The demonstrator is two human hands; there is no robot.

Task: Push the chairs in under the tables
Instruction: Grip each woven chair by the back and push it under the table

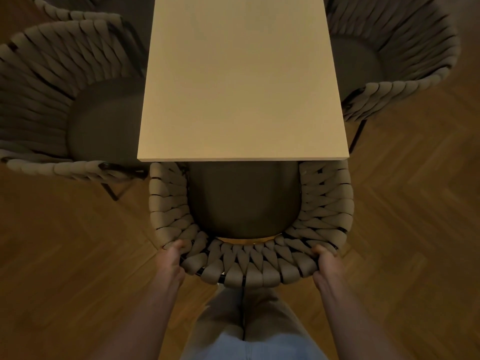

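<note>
Your left hand (173, 258) and right hand (326, 259) grip the chair (249, 266) backrest; seat partly under the table (244, 81), so push straight forward

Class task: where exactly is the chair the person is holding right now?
In the head view, the held chair sits bottom centre at the near end of the table, its seat partly under the top, between the left hand and right hand.

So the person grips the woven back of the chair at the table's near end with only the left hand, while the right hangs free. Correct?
Not quite. The head view shows both hands on the chair: the left hand and the right hand each grip the woven back, one on each side. The chair does sit at the near end of the table.
</note>
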